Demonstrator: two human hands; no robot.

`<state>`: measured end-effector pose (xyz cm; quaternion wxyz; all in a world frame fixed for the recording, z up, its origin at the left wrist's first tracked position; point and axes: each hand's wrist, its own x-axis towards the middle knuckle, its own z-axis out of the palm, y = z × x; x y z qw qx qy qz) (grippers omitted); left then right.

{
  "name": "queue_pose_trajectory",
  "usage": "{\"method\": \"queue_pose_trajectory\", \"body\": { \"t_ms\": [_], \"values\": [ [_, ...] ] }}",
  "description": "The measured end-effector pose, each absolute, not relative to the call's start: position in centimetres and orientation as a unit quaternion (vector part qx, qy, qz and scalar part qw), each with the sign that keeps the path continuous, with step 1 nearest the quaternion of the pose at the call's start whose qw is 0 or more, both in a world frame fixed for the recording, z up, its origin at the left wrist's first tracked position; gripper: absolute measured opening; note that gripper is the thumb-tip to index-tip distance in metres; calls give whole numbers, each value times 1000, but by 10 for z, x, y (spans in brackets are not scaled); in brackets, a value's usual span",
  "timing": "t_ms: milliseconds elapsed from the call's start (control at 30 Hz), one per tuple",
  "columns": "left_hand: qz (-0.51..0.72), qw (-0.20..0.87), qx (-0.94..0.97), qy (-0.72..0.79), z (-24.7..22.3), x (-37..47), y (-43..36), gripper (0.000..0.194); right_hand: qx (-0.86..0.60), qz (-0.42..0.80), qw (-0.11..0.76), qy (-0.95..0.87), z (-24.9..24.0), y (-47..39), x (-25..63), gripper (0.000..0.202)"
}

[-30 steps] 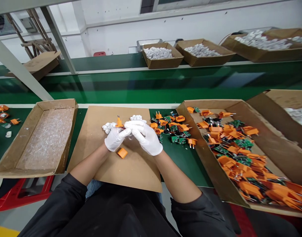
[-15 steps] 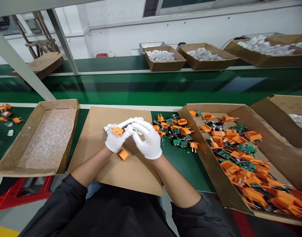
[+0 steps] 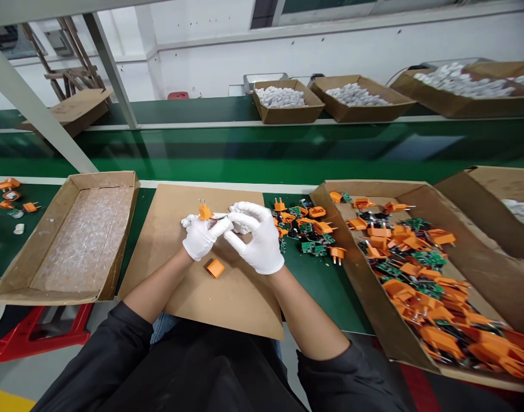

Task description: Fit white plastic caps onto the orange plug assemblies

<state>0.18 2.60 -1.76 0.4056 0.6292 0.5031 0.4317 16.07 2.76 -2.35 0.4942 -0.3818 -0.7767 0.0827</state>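
Note:
In white gloves, both hands are close together above a cardboard sheet. My left hand is closed on an orange plug part, whose metal prongs point up and away from me. My right hand is just to its right, its fingertips pinched close to the left fingertips; what they grip is too small to make out. White pieces show partly behind the right fingers. Nearer to me, a hollow orange casing lies on the sheet.
Orange plug parts with green circuit boards are piled right of the sheet. A carton at right holds many more. A carton lined with clear plastic stands at left. Cartons of white pieces line the back shelf.
The orange plug part has been turned in my left hand, so its prongs now point up. My right hand's fingers have opened a little and shifted slightly right.

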Motion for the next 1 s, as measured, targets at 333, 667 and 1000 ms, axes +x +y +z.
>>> {"method": "queue_pose_trajectory", "body": {
  "t_ms": [333, 667, 1000],
  "values": [
    [324, 458, 703, 437, -20, -3, 37, 64, -333, 128, 470, -807, -25, 33, 161, 13],
    [341, 491, 673, 436, -17, -2, 35, 53, -319, 137, 509, -788, -27, 33, 157, 21],
    [486, 444, 584, 474, -26, 10, 31, 34, -405, 24, 590, -698, -33, 20, 145, 29]
  ]
}}
